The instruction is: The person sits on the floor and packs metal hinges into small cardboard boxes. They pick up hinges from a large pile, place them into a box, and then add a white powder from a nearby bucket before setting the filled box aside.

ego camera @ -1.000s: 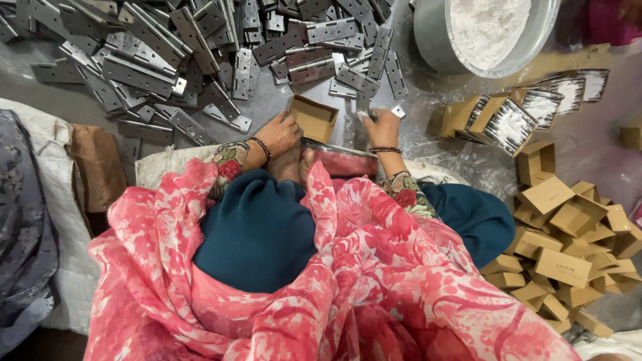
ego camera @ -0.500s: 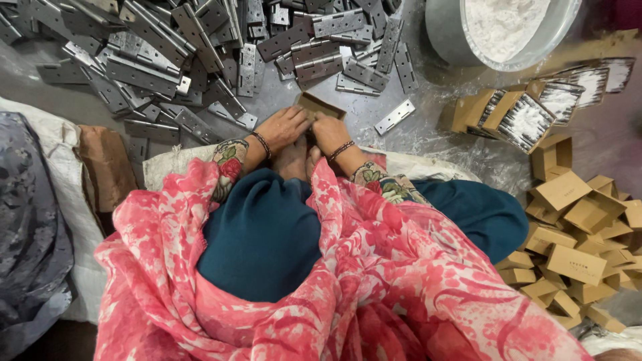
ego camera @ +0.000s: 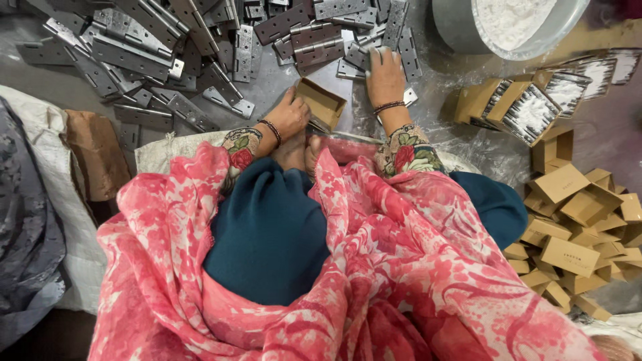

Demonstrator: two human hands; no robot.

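Observation:
My left hand (ego camera: 289,115) grips a small open brown cardboard box (ego camera: 323,103), tilted, just above my lap. My right hand (ego camera: 385,75) reaches forward and lies flat, fingers spread, on the metal hinges (ego camera: 361,57) at the near edge of a big grey pile (ego camera: 154,47). Whether it has hold of a hinge I cannot tell. Both wrists wear dark bead bracelets and flowered sleeves. A pink flowered scarf (ego camera: 401,267) and teal cloth (ego camera: 267,234) cover my lap.
A metal basin of white powder (ego camera: 508,23) stands at the back right. Open packets showing white contents (ego camera: 535,107) lie right of my hand. Many closed brown boxes (ego camera: 575,220) are heaped at the right. Brown (ego camera: 93,154) and grey cloths (ego camera: 27,220) lie left.
My right hand has left the box and stretched forward onto the hinges. The left hand still holds the box, now more open to view.

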